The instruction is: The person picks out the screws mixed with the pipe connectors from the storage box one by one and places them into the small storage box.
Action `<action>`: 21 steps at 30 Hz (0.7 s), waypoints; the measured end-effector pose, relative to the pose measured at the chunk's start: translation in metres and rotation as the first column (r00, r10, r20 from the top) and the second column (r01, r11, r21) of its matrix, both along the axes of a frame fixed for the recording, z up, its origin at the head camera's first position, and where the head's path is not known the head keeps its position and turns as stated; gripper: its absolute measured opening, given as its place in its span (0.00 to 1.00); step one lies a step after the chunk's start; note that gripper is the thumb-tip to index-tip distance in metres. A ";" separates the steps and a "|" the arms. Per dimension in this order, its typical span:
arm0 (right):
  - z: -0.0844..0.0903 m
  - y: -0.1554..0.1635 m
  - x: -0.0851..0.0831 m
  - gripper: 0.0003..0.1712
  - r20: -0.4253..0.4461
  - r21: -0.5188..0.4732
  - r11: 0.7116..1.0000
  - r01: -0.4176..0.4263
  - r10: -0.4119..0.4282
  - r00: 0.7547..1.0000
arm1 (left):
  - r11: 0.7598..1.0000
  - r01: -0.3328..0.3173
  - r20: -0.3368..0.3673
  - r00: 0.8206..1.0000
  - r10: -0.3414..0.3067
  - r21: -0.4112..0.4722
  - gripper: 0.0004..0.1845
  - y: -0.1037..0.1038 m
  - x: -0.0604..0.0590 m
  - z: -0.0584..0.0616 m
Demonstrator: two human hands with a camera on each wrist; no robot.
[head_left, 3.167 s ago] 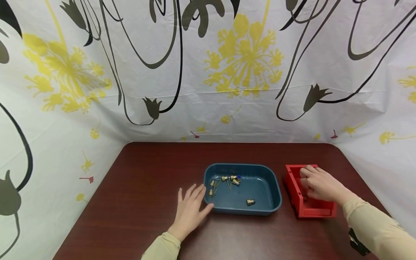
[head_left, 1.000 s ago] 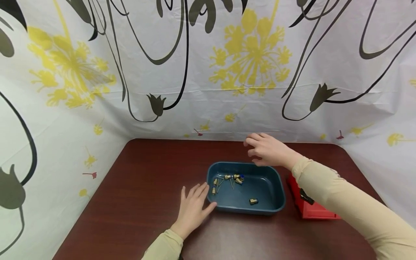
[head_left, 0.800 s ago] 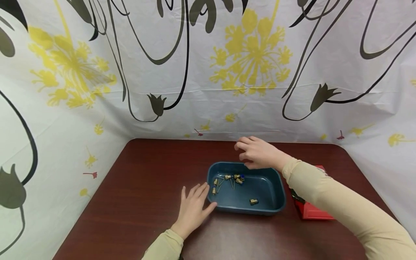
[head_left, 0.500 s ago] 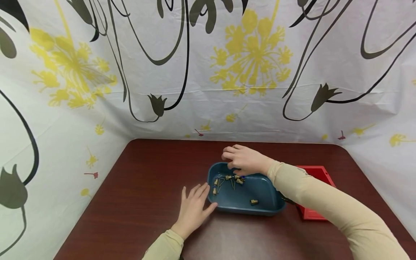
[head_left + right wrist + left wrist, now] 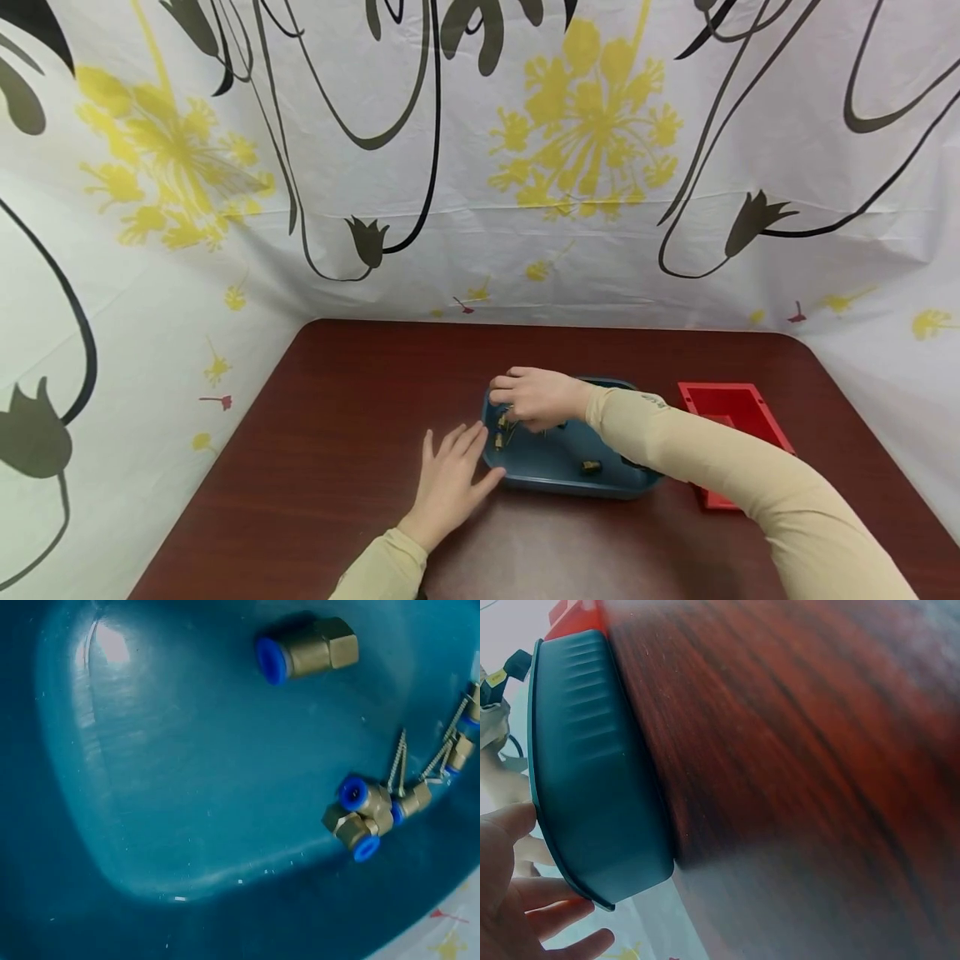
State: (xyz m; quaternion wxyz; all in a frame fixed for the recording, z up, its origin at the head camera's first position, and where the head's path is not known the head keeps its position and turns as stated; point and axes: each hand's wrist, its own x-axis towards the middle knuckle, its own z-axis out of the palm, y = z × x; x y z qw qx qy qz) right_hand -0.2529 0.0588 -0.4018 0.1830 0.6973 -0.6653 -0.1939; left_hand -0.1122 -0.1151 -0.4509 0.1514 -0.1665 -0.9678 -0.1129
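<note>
My left hand [image 5: 450,479] has its fingers spread against the left end of a blue plastic tray [image 5: 562,483]. In the left wrist view its fingers [image 5: 555,892] lie along the rim. My right hand [image 5: 540,396] reaches over the back left of the tray with bent fingers, above a group of small parts; I cannot tell if it holds any. The right wrist view shows those parts: brass push-in fittings [image 5: 361,796] with blue collars, and thin screws [image 5: 399,761]. One fitting [image 5: 307,651] lies apart, near the tray's front. The right fingers are out of that view.
A red plastic bin [image 5: 738,408] stands right of the tray, partly hidden by the right sleeve [image 5: 697,442]. Both stand on a dark red-brown wooden table [image 5: 360,433]. A patterned white cloth [image 5: 450,167] hangs behind the table's back edge.
My right hand has come out of the red bin, crossed behind the tray to the left, and lowered over the grouped parts. My left hand stays at the tray's left end.
</note>
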 end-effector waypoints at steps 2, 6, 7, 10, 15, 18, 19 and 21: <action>-0.004 -0.003 0.001 0.07 0.007 0.014 1.000 0.003 -0.003 1.000 | 1.000 0.001 -0.003 1.000 -0.001 -0.001 0.32 0.000 0.000 0.000; -0.010 -0.007 0.003 0.06 0.020 0.040 0.999 0.013 -0.014 1.000 | 1.000 0.006 -0.017 1.000 -0.005 0.007 0.32 0.000 0.000 -0.001; -0.010 -0.008 0.003 0.06 0.020 0.041 0.999 0.015 -0.016 1.000 | 1.000 0.007 -0.019 1.000 -0.006 0.008 0.32 0.000 0.000 0.000; -0.013 -0.009 0.004 0.07 0.017 0.053 0.998 0.031 -0.032 0.999 | 1.000 0.006 -0.024 1.000 -0.006 0.013 0.32 0.000 0.000 0.000; -0.021 -0.009 0.004 0.09 0.004 0.103 0.993 0.059 -0.060 0.998 | 1.000 0.003 -0.017 1.000 -0.003 0.013 0.32 0.000 0.000 0.000; -0.024 -0.010 0.004 0.10 0.002 0.106 0.992 0.065 -0.065 0.998 | 1.000 0.003 -0.017 1.000 -0.003 0.018 0.32 0.000 0.000 -0.001; -0.025 -0.010 0.005 0.10 0.003 0.102 0.993 0.064 -0.064 0.998 | 1.000 0.004 -0.018 1.000 -0.003 0.017 0.32 -0.001 0.000 -0.001; -0.027 -0.011 0.004 0.10 0.015 0.101 0.993 0.065 -0.067 0.998 | 1.000 0.005 -0.018 1.000 -0.004 0.020 0.32 -0.001 0.000 -0.001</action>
